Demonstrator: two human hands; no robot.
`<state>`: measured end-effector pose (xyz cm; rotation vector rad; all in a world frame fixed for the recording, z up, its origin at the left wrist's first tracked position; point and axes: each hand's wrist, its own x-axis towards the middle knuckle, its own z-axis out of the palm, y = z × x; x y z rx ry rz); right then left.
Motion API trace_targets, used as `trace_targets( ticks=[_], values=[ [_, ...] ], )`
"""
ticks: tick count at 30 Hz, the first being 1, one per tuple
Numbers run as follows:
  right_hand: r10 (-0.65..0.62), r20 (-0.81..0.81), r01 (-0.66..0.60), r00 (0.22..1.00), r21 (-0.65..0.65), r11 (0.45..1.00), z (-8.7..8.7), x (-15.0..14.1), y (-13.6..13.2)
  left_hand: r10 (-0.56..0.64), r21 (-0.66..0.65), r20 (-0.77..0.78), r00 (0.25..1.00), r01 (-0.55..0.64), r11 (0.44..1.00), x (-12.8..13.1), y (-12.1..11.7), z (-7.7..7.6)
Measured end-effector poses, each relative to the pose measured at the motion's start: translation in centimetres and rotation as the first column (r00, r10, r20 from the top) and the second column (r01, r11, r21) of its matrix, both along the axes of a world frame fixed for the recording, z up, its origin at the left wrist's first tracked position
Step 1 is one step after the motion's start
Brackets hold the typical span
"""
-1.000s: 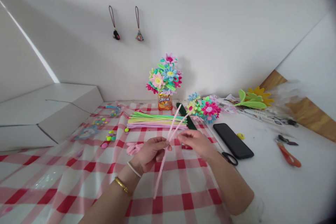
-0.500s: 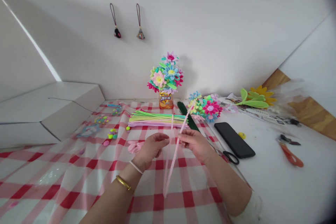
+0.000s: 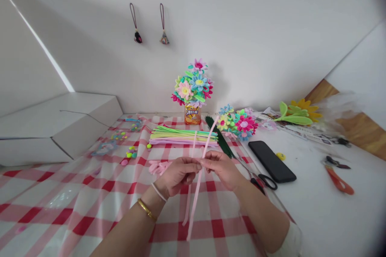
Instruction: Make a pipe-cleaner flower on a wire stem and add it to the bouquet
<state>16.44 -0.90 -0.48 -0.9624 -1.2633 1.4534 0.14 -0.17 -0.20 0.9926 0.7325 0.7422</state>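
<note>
Strips (image 3: 196, 200), two, pink, left hand (image 3: 177, 173) and right hand (image 3: 222, 169) pinched onto one, two charms (image 3: 138, 37) hanging above

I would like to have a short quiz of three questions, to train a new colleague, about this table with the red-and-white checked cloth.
1. Multiple choice: what is at the fingertips of the left hand and the right hand?
A) a flat black phone
B) pale pink fuzzy strips
C) a yellow fabric flower
2. True or false: the shiny gold bracelet and the thin white wristband are on the same arm.
3. Fill in: on the plain white wall hang ___ small fabric-like charms with dark cord loops.

Key: 1. B; 2. True; 3. two
</note>
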Motion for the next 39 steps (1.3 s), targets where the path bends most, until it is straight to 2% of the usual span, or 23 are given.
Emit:
trace_targets(
  ticks=[9, 11, 14, 16, 17, 20, 22, 23, 25, 29, 37, 39],
  values=[
    [0.067, -0.089, -0.07, 0.994, -0.031, 0.997, 0.0, -0.3, -0.2, -0.031, 0.018, 0.016, 0.999, 0.031, 0.999, 0.1, -0.6, 0.7],
    [0.034, -0.091, -0.031, 0.995, 0.03, 0.999, 0.1, -0.3, -0.2, -0.02, 0.018, 0.018, 1.0, 0.02, 1.0, 0.1, -0.6, 0.7],
    [-0.11, -0.046, 0.116, 0.993, 0.154, 0.981, 0.5, 0.0, -0.4, 0.062, -0.01, 0.006, 0.998, -0.062, 0.998, 0.0, -0.3, 0.5],
    [-0.201, 0.05, 0.183, 0.978, 0.251, 0.951, 0.6, 0.2, -0.7, 0.16, -0.03, 0.023, 0.987, -0.16, 0.987, -0.2, 0.0, 0.3],
    [-0.219, 0.11, 0.173, 0.97, 0.321, 0.931, 0.6, 0.2, -0.8, 0.207, -0.044, 0.043, 0.977, -0.205, 0.978, -0.3, 0.2, 0.2],
    [-0.152, 0.285, -0.028, 0.946, 0.542, 0.84, 0.1, -0.1, -1.1, 0.302, -0.111, 0.136, 0.944, -0.289, 0.951, -0.6, 0.8, 0.1],
    [-0.121, 0.373, -0.154, 0.92, 0.626, 0.764, -0.4, -0.6, -1.1, 0.336, -0.152, 0.194, 0.922, -0.31, 0.938, -0.7, 1.0, 0.0],
    [-0.126, 0.399, -0.178, 0.908, 0.641, 0.746, -0.7, -0.8, -1.0, 0.351, -0.16, 0.214, 0.911, -0.322, 0.933, -0.7, 1.0, 0.0],
    [-0.156, 0.411, -0.163, 0.898, 0.64, 0.751, -1.2, -1.1, -0.9, 0.371, -0.16, 0.235, 0.898, -0.341, 0.926, -0.8, 1.1, 0.0],
    [-0.153, 0.414, -0.13, 0.897, 0.579, 0.805, -1.5, -1.2, -0.7, 0.384, -0.159, 0.261, 0.886, -0.353, 0.922, -0.8, 1.2, 0.0],
    [-0.09, 0.442, -0.193, 0.892, 0.553, 0.81, -0.9, -1.3, -1.2, 0.406, -0.174, 0.289, 0.867, -0.369, 0.913, -0.4, 0.9, 0.0],
    [-0.074, 0.435, -0.177, 0.898, 0.508, 0.843, -0.6, -1.3, -1.4, 0.395, -0.154, 0.292, 0.871, -0.365, 0.918, -0.4, 0.9, -0.1]
  ],
)
